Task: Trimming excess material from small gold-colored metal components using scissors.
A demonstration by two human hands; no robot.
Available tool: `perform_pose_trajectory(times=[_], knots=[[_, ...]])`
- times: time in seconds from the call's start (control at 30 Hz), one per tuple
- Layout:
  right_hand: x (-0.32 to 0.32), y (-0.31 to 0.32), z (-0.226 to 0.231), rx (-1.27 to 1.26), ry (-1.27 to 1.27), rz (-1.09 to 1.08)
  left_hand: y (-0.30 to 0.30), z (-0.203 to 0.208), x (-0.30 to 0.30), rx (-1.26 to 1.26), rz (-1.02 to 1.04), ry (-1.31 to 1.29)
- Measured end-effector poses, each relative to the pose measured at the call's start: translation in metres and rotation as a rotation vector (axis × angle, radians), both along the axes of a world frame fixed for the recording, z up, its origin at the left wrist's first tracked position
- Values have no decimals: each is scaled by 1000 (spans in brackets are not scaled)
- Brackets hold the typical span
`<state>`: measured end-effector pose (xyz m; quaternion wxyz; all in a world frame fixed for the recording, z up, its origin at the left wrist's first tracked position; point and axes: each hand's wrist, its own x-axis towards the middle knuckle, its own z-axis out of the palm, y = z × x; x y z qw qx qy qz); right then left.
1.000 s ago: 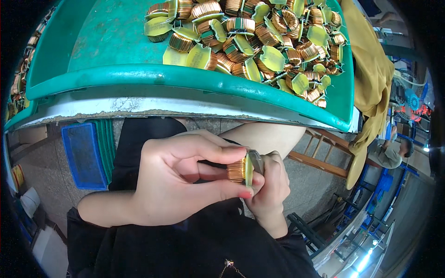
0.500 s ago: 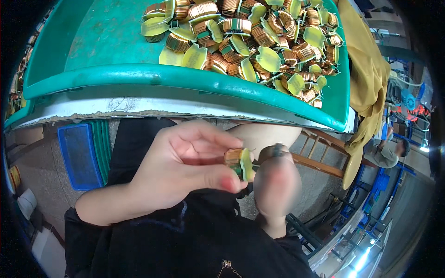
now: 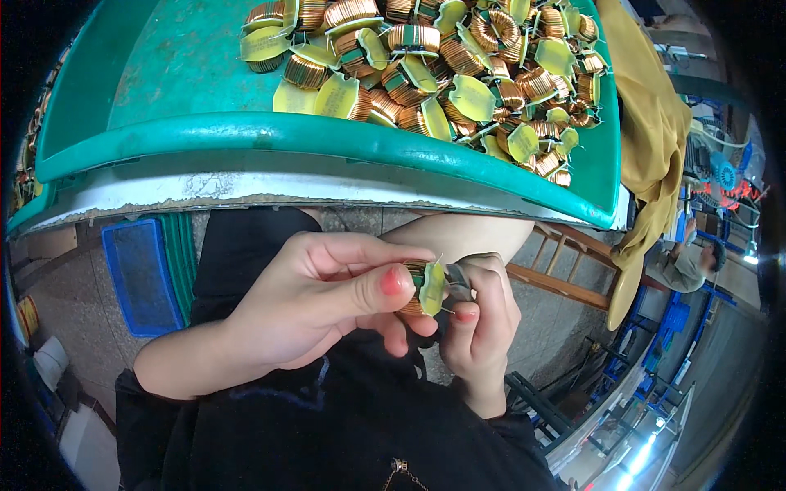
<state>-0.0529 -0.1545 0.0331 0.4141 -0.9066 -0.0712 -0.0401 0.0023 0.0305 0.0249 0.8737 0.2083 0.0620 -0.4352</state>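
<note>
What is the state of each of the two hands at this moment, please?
Left hand: closed, pinching a copper-wound coil with a yellow-green plate.
Right hand: closed, holding a grey metallic tool, mostly hidden by the fingers.

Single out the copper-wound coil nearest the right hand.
The coil pinched in the left hand, outside the green tray; the other coils lie piled up, held by neither hand.
</note>
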Motion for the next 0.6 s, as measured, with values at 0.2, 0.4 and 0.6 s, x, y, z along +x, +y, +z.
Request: perform_pose_trajectory(times=[0.2, 0.4, 0.6], knots=[[0, 3, 0, -32, 8, -8, 0, 2, 2, 31, -20, 22], [0, 5, 4, -4, 50, -17, -1, 2, 0, 63, -20, -2], [5, -3, -3, -19, -58, 54, 3, 2, 4, 73, -69, -21]])
